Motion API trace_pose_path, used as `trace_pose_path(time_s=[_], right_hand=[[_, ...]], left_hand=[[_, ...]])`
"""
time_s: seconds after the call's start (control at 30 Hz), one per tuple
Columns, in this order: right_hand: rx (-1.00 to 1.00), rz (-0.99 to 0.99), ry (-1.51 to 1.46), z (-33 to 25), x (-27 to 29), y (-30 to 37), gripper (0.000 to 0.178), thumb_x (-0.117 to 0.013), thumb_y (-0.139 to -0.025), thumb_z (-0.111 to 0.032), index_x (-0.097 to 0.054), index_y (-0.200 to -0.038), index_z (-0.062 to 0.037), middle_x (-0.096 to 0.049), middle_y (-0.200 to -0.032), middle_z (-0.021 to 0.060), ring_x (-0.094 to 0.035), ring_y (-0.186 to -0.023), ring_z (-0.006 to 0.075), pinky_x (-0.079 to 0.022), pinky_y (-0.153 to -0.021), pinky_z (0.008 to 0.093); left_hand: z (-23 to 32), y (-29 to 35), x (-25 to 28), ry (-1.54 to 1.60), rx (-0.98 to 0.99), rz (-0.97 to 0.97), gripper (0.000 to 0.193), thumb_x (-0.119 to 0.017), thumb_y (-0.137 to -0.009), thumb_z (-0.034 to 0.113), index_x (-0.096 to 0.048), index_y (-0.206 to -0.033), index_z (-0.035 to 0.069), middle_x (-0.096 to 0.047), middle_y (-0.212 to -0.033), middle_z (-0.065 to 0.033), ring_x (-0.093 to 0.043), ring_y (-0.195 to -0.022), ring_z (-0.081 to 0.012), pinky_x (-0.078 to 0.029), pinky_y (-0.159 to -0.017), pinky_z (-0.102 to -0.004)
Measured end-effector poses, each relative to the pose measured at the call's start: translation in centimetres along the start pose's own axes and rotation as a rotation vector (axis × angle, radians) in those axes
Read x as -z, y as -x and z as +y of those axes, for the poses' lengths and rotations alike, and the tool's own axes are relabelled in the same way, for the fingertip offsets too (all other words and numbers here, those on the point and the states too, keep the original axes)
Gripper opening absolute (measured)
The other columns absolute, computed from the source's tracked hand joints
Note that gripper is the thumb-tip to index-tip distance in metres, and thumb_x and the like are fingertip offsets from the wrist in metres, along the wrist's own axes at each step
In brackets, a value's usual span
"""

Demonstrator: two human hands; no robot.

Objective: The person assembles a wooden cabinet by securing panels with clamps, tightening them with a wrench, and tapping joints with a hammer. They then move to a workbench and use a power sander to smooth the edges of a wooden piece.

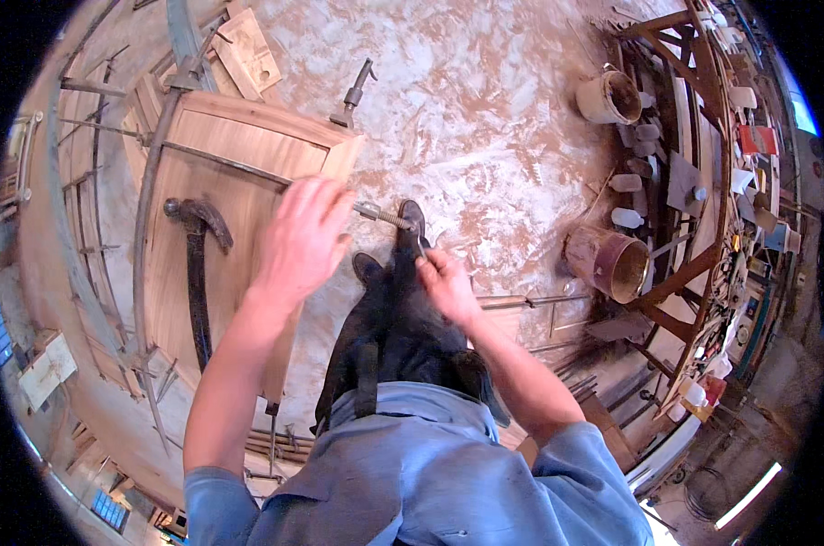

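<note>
A pale wooden panel (pixel 262 132) lies at ten o'clock, with a long metal bar clamp (pixel 230 164) running across it. The clamp's threaded screw (pixel 389 217) juts past the panel's edge toward four o'clock, above the person's dark shoes (pixel 412 215).

The left hand (pixel 305 232) is over the bar at that edge, back uppermost, its fingers fairly straight and close together; whether they grip anything underneath I cannot tell. The right hand (pixel 448 284), just below the centre, has its fingers curled around the thin handle (pixel 421 244) at the screw's outer end.

A hammer (pixel 196 268) rests on the panel at nine o'clock, its head toward twelve and its black handle toward six, near the left forearm. A second clamp (pixel 356 93) stands by the panel's corner, between eleven and twelve o'clock.

Toward three o'clock, a stained bucket (pixel 587 250) lies tipped on the floor (pixel 494 118) beside a cluttered wooden desk (pixel 671 280); another bucket (pixel 598 98) is between one and two o'clock.
</note>
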State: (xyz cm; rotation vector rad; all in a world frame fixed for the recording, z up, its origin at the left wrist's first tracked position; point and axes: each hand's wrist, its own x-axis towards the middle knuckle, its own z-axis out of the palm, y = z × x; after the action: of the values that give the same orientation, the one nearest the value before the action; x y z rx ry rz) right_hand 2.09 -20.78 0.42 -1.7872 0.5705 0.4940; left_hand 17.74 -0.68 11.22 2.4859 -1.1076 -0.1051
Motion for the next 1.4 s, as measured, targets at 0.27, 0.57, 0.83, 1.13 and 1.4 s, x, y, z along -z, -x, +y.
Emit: trace_pose_path(time_s=[0.27,0.57,0.83,1.13,1.4], right_hand=[[-0.166,-0.038,-0.646,-8.0,-5.1,7.4,0.053,-0.047,-0.095,-0.003,-0.025,-0.142,-0.0001,-0.058,-0.078,0.0073,-0.058,-0.066,0.0139,-0.054,-0.057,0.0312],[0.359,-0.067,0.197,-11.6,-2.8,8.3,0.030,-0.075,-0.075,-0.022,-0.063,-0.097,-0.0047,-0.053,-0.071,0.0072,-0.059,-0.070,0.0254,-0.049,-0.062,0.0349],[0.699,0.213,0.580,-16.9,0.3,5.2,0.014,-0.075,-0.073,-0.015,-0.065,-0.068,-0.0072,-0.057,-0.070,0.0094,-0.058,-0.069,0.0278,-0.048,-0.060,0.0362],[0.076,0.152,0.125,-19.6,6.8,-3.7,0.035,-0.059,-0.088,-0.024,-0.066,-0.069,0.0040,-0.067,-0.065,0.0091,-0.060,-0.058,0.0131,-0.047,-0.060,0.0281],[-0.153,-0.054,-0.470,-16.1,8.5,-13.7,0.014,-0.055,-0.085,-0.013,-0.056,-0.085,0.0009,-0.047,-0.049,0.0078,-0.049,-0.043,0.0195,-0.048,-0.047,0.0343]], left_hand=[[-0.4,-0.8,-5.4,-0.405,-0.072,-0.055,0.007,-0.055,-0.074,0.015,-0.055,-0.075,0.008,-0.052,-0.085,-0.0087,-0.050,-0.091,-0.0257,-0.043,-0.086,-0.0366],[-0.4,-0.4,-6.2,-0.277,-0.004,0.098,0.008,-0.055,-0.078,0.017,-0.057,-0.080,0.009,-0.051,-0.084,-0.0072,-0.049,-0.090,-0.0257,-0.041,-0.089,-0.0386],[-1.4,0.1,-6.9,-0.129,-0.039,0.170,0.010,-0.055,-0.078,0.016,-0.058,-0.082,0.008,-0.052,-0.085,-0.0065,-0.050,-0.092,-0.0259,-0.041,-0.091,-0.0403],[-1.6,-0.2,-6.7,-0.061,-0.039,0.155,0.011,-0.056,-0.077,0.014,-0.060,-0.084,0.006,-0.052,-0.085,-0.0073,-0.050,-0.094,-0.0266,-0.040,-0.092,-0.0413],[-1.7,-0.1,-7.1,-0.010,-0.029,0.175,0.012,-0.058,-0.077,0.014,-0.062,-0.084,0.005,-0.054,-0.090,-0.0074,-0.050,-0.096,-0.0266,-0.042,-0.089,-0.0419]])
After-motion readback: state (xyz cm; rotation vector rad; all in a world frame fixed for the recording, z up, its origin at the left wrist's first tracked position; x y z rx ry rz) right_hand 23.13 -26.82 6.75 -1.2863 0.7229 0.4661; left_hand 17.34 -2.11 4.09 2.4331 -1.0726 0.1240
